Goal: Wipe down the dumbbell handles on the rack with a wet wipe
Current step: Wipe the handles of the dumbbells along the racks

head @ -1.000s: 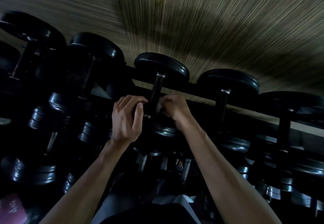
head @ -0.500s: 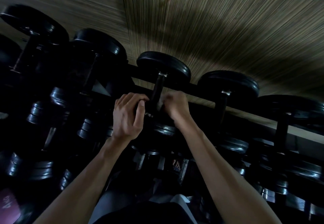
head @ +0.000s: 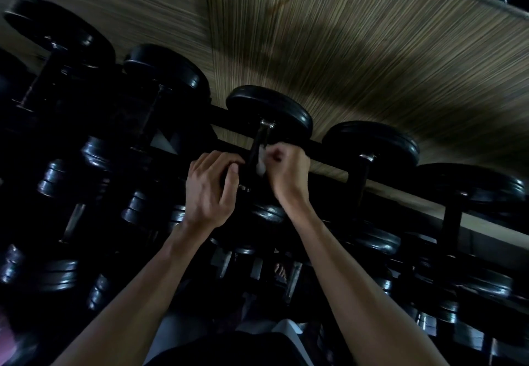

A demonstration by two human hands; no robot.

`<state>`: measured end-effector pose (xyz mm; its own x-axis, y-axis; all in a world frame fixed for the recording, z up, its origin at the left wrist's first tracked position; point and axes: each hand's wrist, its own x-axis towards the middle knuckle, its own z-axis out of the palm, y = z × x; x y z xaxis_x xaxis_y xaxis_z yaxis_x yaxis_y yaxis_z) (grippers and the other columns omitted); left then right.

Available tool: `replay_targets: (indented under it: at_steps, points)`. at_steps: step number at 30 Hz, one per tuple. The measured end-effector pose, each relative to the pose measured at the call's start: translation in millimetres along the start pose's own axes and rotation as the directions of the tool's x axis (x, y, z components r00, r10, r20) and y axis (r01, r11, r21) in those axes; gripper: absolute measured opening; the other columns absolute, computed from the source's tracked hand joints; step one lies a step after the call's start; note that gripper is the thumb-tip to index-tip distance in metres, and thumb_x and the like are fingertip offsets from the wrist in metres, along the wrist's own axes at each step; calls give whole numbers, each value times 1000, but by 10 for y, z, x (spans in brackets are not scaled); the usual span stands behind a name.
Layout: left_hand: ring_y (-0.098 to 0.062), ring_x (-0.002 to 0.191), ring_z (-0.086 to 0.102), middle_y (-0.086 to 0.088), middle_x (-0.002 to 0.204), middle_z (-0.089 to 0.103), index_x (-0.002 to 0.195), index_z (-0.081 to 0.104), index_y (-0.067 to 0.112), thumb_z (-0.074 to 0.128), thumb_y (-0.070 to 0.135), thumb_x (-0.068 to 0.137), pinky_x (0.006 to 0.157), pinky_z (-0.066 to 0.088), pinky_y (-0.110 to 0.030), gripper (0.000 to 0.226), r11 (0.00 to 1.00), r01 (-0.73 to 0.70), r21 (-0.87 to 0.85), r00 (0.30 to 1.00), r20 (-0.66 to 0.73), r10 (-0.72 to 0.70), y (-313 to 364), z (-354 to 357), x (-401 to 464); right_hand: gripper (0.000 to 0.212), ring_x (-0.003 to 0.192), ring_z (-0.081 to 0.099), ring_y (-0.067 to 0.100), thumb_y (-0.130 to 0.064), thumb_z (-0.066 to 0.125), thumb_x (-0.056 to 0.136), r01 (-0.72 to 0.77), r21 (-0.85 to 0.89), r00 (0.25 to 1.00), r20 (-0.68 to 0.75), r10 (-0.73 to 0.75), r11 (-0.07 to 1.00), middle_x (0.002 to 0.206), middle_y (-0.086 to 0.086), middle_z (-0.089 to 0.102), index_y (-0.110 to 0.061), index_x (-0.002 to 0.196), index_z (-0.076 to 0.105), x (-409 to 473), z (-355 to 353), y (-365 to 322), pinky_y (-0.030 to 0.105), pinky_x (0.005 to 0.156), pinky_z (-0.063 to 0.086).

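Dumbbell handle (head: 257,148) at centre of top rack row, white wet wipe (head: 261,162) pressed to its right side. Right hand (head: 289,173) fingers curled, pinching wipe. Left hand (head: 211,188) curled, gripping near end of handle. Neighbouring dumbbells (head: 369,145) left and right; striped floor (head: 357,50) beyond.

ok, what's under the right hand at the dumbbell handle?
A white wet wipe shows at the edge of the right hand, against the dark dumbbell handle. The hand's curled fingers cover most of the wipe, so its contact with the handle cannot be seen.
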<state>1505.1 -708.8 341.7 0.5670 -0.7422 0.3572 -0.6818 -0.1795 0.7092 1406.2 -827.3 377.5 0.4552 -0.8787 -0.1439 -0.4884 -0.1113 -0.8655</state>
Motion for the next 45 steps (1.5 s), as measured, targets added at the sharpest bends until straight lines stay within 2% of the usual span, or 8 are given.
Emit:
replay_targets:
  at_steps: [4, 13, 20, 30, 33, 36, 41, 45]
  points:
    - [-18, 82, 63, 3, 91, 69, 98, 70, 11, 35, 27, 101, 78, 47, -44, 39, 1000, 16, -16, 1000, 7, -16, 2, -7, 3, 17, 62, 65, 10, -14, 67, 93, 58, -76, 981, -178, -71, 995, 64, -6, 66, -6, 79, 71, 221, 72, -135, 23, 55, 53]
    - [-17, 81, 61, 3, 89, 69, 97, 70, 11, 32, 32, 102, 79, 47, -42, 43, 999, 38, -27, 999, -14, -38, 1, 14, -20, 5, 75, 72, 18, -4, 73, 86, -70, -52, 959, 273, 81, 996, 78, 6, 74, -7, 83, 75, -45, 7, 181, 35, 74, 59]
    - [-15, 81, 62, 4, 88, 69, 98, 70, 12, 32, 30, 102, 79, 47, -40, 42, 998, 53, -34, 999, 1, -53, -11, 9, -15, 10, 65, 60, -14, -17, 72, 90, 76, -86, 994, -75, -83, 993, 73, -12, 66, -9, 85, 73, 316, -27, -77, 3, 60, 43]
    - [-17, 81, 62, 5, 90, 68, 98, 70, 14, 32, 35, 104, 79, 48, -43, 44, 998, 50, -31, 999, 1, -50, -8, 17, -27, 8, 77, 72, 17, -13, 76, 86, 17, -53, 952, 305, 0, 998, 77, 2, 74, -17, 79, 74, 14, -59, 221, 41, 78, 59]
    - [-17, 90, 63, 7, 97, 70, 102, 70, 18, 33, 35, 105, 85, 47, -46, 41, 996, 87, -38, 996, 22, -86, -39, -36, -51, 6, 75, 68, 3, -17, 75, 87, 155, -28, 970, 191, -147, 987, 76, -6, 71, -13, 83, 73, 148, -130, 60, 25, 72, 55]
    - [-19, 103, 61, 6, 104, 69, 104, 69, 20, 37, 31, 106, 99, 39, -41, 35, 991, 97, 88, 994, -47, -94, -136, -164, -75, 9, 77, 61, -9, -12, 68, 92, 391, -200, 918, 147, -367, 898, 80, -10, 67, -5, 88, 69, 358, -152, -224, 10, 70, 48]
    - [-27, 125, 52, -5, 120, 66, 110, 69, 12, 47, 27, 106, 109, 28, -43, 26, 919, 103, 381, 984, -172, -39, -509, -454, -1, 12, 97, 67, 18, -19, 58, 99, 697, -418, 701, 569, -430, 582, 101, 3, 70, -10, 99, 66, 493, -74, -101, 41, 79, 57]
    - [-28, 143, 41, -11, 136, 61, 114, 67, 10, 53, 24, 105, 120, 18, -55, 22, 852, 84, 517, 987, -162, 1, -817, -589, -56, 13, 96, 67, 13, -25, 66, 94, 686, -295, 620, 715, -323, 665, 100, -1, 69, -15, 102, 69, 368, -121, -81, 39, 93, 53]
